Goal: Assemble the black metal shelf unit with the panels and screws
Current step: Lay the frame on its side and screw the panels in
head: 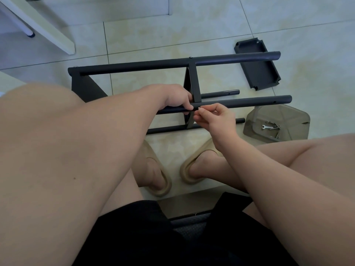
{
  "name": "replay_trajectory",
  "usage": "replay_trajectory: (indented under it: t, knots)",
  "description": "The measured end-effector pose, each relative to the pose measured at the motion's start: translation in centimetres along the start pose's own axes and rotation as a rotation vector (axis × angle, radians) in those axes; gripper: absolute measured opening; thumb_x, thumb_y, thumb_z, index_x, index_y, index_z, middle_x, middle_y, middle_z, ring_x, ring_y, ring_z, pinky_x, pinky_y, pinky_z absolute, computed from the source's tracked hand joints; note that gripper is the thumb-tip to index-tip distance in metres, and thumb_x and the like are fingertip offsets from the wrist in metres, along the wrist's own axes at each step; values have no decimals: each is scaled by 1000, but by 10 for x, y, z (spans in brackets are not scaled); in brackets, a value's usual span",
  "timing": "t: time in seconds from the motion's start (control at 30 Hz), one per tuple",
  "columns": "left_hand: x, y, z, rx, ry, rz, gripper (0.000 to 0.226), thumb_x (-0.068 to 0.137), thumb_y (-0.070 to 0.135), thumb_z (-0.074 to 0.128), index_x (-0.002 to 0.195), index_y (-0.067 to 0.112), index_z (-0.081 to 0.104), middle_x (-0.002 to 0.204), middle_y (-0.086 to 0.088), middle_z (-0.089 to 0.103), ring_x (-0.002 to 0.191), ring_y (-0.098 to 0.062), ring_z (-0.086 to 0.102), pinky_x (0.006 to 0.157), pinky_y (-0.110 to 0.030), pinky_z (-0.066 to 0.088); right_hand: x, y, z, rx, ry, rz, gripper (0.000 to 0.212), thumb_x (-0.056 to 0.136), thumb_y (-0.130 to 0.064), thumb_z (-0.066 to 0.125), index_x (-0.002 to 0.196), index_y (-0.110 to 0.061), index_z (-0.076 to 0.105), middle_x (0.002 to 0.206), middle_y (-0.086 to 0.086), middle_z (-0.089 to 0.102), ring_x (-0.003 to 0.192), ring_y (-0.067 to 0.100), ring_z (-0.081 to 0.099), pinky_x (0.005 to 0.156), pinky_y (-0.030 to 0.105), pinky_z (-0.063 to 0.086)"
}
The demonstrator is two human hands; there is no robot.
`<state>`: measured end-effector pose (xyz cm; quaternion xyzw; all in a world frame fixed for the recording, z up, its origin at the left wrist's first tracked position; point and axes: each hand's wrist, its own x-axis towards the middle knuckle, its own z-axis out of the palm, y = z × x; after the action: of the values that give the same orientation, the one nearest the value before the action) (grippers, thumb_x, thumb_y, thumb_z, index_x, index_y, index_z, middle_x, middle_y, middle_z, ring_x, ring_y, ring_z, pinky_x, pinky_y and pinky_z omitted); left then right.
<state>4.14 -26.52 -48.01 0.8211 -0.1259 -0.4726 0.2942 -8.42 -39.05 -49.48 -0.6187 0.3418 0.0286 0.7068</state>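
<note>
The partly built shelf frame point(134, 67) lies on its side on the tiled floor point(146, 31), straight ahead of the seated person's knees. Its four black tubes run left to right. At their left ends they meet an end panel point(86, 89), and a middle panel point(193, 81) crosses them.

The left hand point(177, 98) grips the near upper tube point(249, 102) just left of the middle panel, its fingers curled round the tube. The right hand point(215, 117) is just right of that joint. Its thumb and forefinger pinch a small silver screw point(199, 108) held against the tube, and the other fingers are loosely bent.

The right-hand ends of the tubes are free. A loose black panel point(258, 68) lies flat on the floor past the middle panel, with the far tube's end crossing over it in view. A clear plastic tray point(288, 114) sits near the end of the held tube and holds a small wrench point(268, 127) and a few screws.

Pale glossy tiles with dark grout lines spread beyond the frame. At the upper left are a white furniture leg point(28, 32) and a white board point(50, 27). Two tan slippers point(163, 181) rest on the floor between the knees, close to the nearest tube.
</note>
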Motion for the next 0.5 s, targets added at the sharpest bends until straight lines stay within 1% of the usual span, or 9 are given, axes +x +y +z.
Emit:
replay_trajectory:
  t: [0.1,0.13,0.23,0.27,0.37,0.4,0.5]
  knots:
    - [1,-1,1,3,-2,0,25,91,15,65,114,7,72,102,-7,76,99,-19,59,110,-42,40,0,0,-2,-31,-34,-15,16,94,5,64,83,-5,61,77,11,71,66,16,71,70,27,60]
    - [0,-1,1,-1,-6,-2,24,92,15,64,114,8,72,99,-5,75,98,-19,59,109,-42,40,1,0,-2,-68,-34,-26,17,94,6,63,82,-6,61,76,10,71,65,16,71,71,29,61]
    - [0,-2,4,-38,-26,-15,23,94,16,60,113,11,72,92,-2,74,99,-20,60,106,-42,40,4,-1,0,-272,7,-77,24,93,6,64,77,-11,61,68,4,69,65,19,70,82,45,61]
    - [-1,-2,5,-51,-29,-17,22,95,16,60,112,11,72,91,-1,74,99,-20,61,106,-41,40,5,-1,2,-324,20,-90,25,93,5,64,76,-13,61,67,2,68,67,20,70,85,48,60]
    - [-1,-2,5,-72,-8,-8,19,95,15,60,108,11,73,89,-3,75,95,-16,65,105,-38,41,6,-1,5,-419,59,-127,24,92,-2,66,75,-19,62,67,-2,70,75,23,74,86,47,60]
    - [-2,-2,5,-75,2,-6,19,95,14,60,109,12,73,91,-4,76,96,-16,67,105,-37,41,7,-2,6,-469,72,-146,24,91,-6,67,74,-21,62,69,-2,71,78,24,74,85,46,59]
    - [-3,-1,3,-92,20,0,25,95,13,61,118,12,70,97,-8,77,103,-19,69,105,-36,43,13,-8,6,-686,79,-204,18,91,-18,70,76,-22,60,80,1,72,83,23,71,82,42,57]
